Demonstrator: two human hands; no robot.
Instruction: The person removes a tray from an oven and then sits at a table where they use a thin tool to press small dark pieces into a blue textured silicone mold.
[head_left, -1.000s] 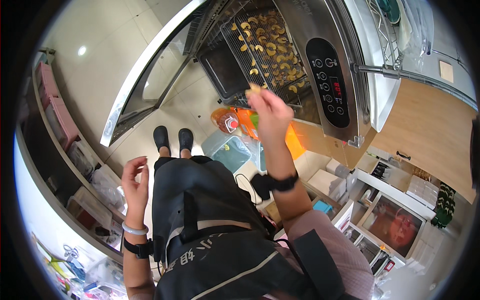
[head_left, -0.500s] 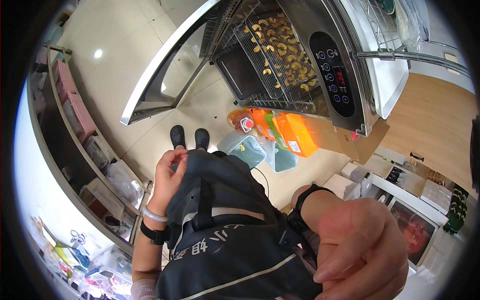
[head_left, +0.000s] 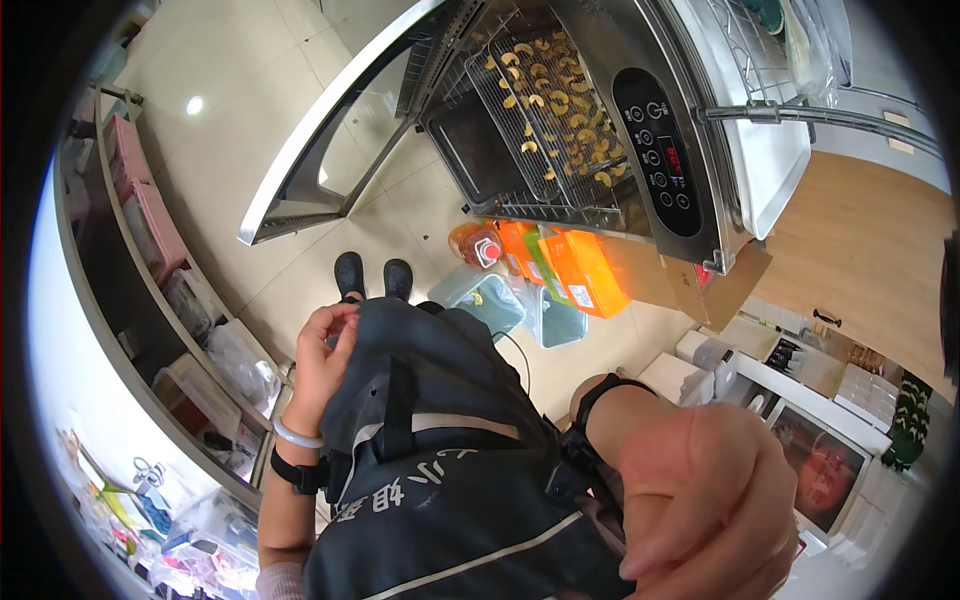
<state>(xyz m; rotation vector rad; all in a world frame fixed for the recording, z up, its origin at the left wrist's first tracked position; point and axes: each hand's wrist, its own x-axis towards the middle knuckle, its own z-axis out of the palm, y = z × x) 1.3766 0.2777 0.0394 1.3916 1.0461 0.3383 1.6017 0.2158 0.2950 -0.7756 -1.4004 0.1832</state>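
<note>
My left hand [head_left: 325,350] hangs in front of the dark apron [head_left: 430,480], its fingers loosely bent with the thumb apart and nothing visible between them. Close to the camera at lower right is my right hand [head_left: 705,490], its fingers curled in and the thumb pressed against them. Whatever it may hold is hidden. Beyond both hands, at the top, stands a steel oven [head_left: 600,45] with its glass door [head_left: 345,125] swung open. Inside, wire racks [head_left: 485,85] carry many curved yellow-brown slices [head_left: 578,120]. Neither hand touches the oven.
Below the oven are orange boxes [head_left: 585,275], a red-capped bottle [head_left: 475,245] and plastic bins [head_left: 560,320]. Shelves with pink boxes [head_left: 155,225] run along the left. A wooden counter [head_left: 850,240] and a white tray [head_left: 780,165] are on the right.
The view has shifted slightly. My right hand sits a little lower and further left, its fingers still curled. The left hand keeps nearly the same pose; oven and racks look unchanged.
</note>
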